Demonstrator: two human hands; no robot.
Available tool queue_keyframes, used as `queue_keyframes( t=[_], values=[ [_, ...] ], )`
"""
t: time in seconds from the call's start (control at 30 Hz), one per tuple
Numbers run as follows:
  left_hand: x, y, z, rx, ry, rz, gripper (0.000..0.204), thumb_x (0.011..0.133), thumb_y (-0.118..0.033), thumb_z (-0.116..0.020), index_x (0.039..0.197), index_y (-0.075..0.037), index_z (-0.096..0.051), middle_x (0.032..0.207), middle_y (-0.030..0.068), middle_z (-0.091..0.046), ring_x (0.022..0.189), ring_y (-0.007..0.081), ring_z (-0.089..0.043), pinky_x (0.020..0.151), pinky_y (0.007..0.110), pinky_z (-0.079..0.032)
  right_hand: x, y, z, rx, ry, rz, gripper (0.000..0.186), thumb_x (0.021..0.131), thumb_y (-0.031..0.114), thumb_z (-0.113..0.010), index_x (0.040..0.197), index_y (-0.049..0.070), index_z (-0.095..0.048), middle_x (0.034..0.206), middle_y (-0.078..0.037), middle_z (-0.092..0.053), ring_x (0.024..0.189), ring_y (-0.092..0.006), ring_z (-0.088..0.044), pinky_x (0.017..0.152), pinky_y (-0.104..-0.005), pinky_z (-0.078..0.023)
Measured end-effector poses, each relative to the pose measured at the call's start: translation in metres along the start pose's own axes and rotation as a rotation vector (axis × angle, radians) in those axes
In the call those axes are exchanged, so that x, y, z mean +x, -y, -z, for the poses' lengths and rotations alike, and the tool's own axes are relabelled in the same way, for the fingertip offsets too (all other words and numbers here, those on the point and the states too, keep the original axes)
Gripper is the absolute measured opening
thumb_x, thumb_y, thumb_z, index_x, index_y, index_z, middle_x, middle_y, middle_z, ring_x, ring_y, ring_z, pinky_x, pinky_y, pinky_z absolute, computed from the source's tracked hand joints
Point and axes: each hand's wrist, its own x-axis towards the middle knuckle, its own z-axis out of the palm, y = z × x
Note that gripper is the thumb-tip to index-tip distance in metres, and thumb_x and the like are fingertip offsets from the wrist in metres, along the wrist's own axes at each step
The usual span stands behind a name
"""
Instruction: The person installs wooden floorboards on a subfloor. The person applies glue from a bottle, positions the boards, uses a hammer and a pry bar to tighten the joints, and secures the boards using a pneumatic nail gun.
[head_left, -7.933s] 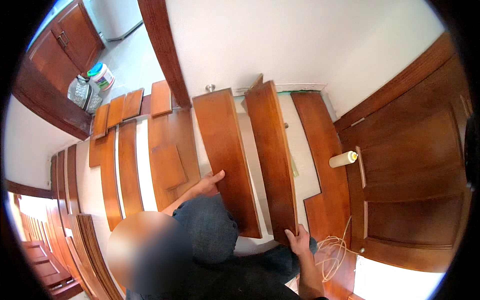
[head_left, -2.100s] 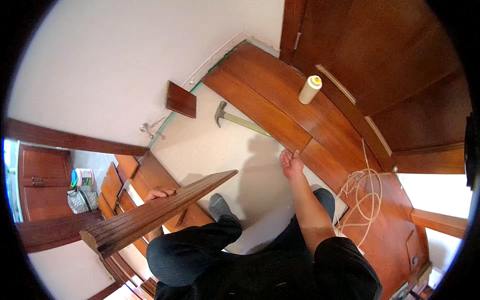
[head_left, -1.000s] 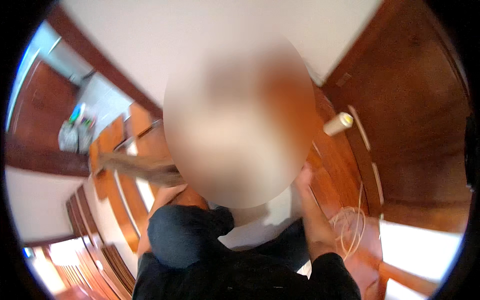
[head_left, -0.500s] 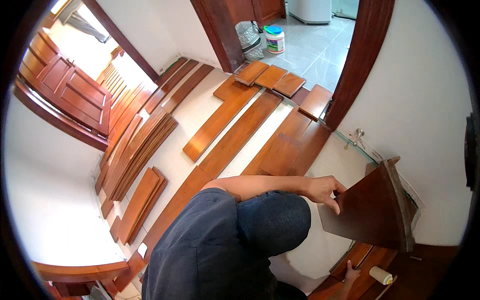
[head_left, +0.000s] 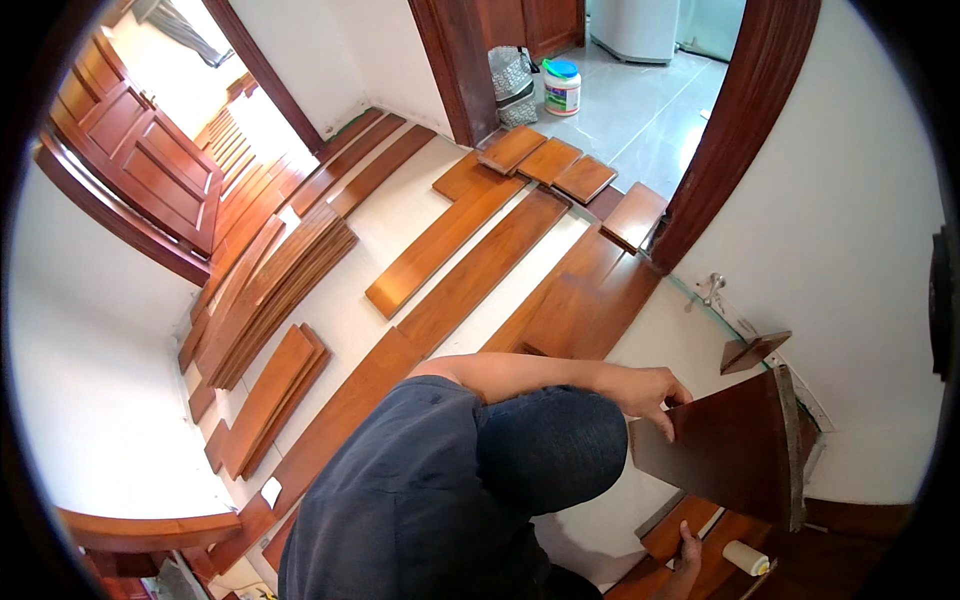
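Observation:
My hands are not in view. Another person in a dark cap [head_left: 550,450] and dark shirt crouches at the lower middle, seen from behind and above. That person's outstretched hand [head_left: 650,393] touches the upper left corner of a wide dark brown panel [head_left: 715,445], which stands tilted near the right wall. Below it, a second hand [head_left: 686,548], seemingly the same person's, is at a reddish wooden floorboard [head_left: 668,525]; its grip is unclear. A pale bottle [head_left: 745,558] lies on the boards beside this hand. A small piece of wood [head_left: 755,352] leans by the wall.
Several planks lie in spaced rows [head_left: 480,265] over a pale tiled floor [head_left: 390,235]. A stack of boards [head_left: 275,300] is at the left, with a smaller stack [head_left: 268,400] nearer. Past the doorway stand a white tub [head_left: 562,95] and a patterned bag [head_left: 515,85].
The panel has shifted down, uncovering the small piece of wood by the wall. The other person's lower hand has moved slightly left. The whole view has shifted a little.

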Motion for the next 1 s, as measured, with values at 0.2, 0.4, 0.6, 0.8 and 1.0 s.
queue_keyframes(
  t=[0.2, 0.4, 0.6, 0.8, 1.0],
  values=[
    [-0.003, 0.000, -0.009, -0.022, 0.015, -0.063, 0.036, 0.082, -0.018, -0.085, 0.112, -0.002, -0.072, 0.103, 0.0087, -0.075, 0.096, 0.0169, -0.067, 0.090, 0.034, -0.052, -0.059, 0.012, -0.033, 0.205, -0.041, 0.134, 0.089, 0.090, 0.047, -0.077, 0.146, -0.011, -0.039, 0.136, -0.025, -0.056, 0.119, -0.0388, -0.059, 0.098, -0.0477, -0.053],
    [0.017, -0.003, -0.013, 0.057, 0.074, -0.109, 0.036, 0.080, -0.018, -0.086, 0.110, -0.003, -0.072, 0.099, 0.0078, -0.075, 0.090, 0.0173, -0.066, 0.084, 0.033, -0.051, -0.087, -0.071, -0.034, 0.217, -0.137, 0.289, 0.064, 0.101, 0.032, -0.066, 0.145, -0.009, -0.043, 0.135, -0.025, -0.057, 0.112, -0.0350, -0.063, 0.093, -0.0432, -0.056],
    [0.006, -0.002, -0.020, -0.029, 0.084, -0.112, 0.032, 0.083, -0.018, -0.084, 0.108, -0.002, -0.071, 0.096, 0.0067, -0.074, 0.089, 0.0165, -0.064, 0.083, 0.033, -0.051, -0.263, -0.027, -0.117, 0.402, -0.563, 0.704, 0.075, 0.088, 0.026, -0.082, 0.143, -0.011, -0.048, 0.135, -0.024, -0.060, 0.113, -0.0325, -0.061, 0.097, -0.0439, -0.052],
    [0.004, -0.011, -0.021, 0.002, 0.092, -0.081, 0.038, 0.083, -0.018, -0.083, 0.116, -0.003, -0.070, 0.101, 0.0097, -0.074, 0.094, 0.0200, -0.065, 0.088, 0.035, -0.051, -0.220, 0.027, -0.034, 0.137, -0.846, 0.852, 0.056, 0.101, 0.019, -0.067, 0.145, -0.007, -0.045, 0.143, -0.023, -0.053, 0.117, -0.0317, -0.061, 0.095, -0.0420, -0.056],
    [0.010, -0.004, -0.020, 0.078, 0.038, -0.069, 0.034, 0.085, -0.018, -0.081, 0.114, -0.003, -0.070, 0.101, 0.0106, -0.073, 0.094, 0.0210, -0.065, 0.090, 0.036, -0.051, -0.176, 0.061, -0.101, 0.475, -0.639, 1.042, 0.049, 0.098, 0.010, -0.069, 0.141, -0.009, -0.052, 0.144, -0.017, -0.053, 0.117, -0.0267, -0.059, 0.101, -0.0391, -0.052]
  ],
)
